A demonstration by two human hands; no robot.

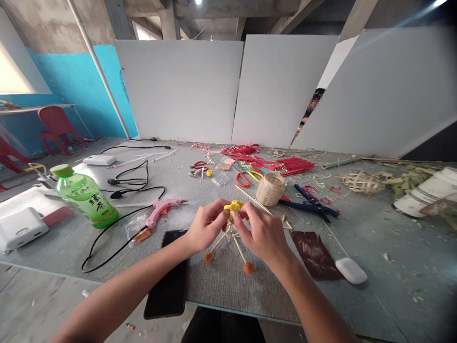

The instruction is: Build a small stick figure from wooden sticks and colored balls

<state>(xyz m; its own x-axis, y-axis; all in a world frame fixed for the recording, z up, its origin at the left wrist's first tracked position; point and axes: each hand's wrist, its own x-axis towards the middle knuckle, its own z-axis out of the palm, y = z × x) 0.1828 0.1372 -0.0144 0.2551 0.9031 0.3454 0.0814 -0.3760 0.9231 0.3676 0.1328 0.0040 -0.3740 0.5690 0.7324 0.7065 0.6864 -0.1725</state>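
Note:
My left hand (207,226) and my right hand (262,233) meet over the middle of the grey table (392,267). Both pinch a lump of yellow clay (233,206) that tops a small stick frame (230,238). The frame's thin sticks splay down to orange-brown clay balls (248,267) resting on the table. Fingers of both hands are curled around the yellow lump. A black phone (167,281) lies flat just under my left forearm.
A pink glue gun (162,209) and black cables lie left of my hands, near a green tea bottle (85,195). Behind are a small woven basket (270,188), blue pliers (310,202), scissors and red strips. A white eraser-like block (351,270) sits right.

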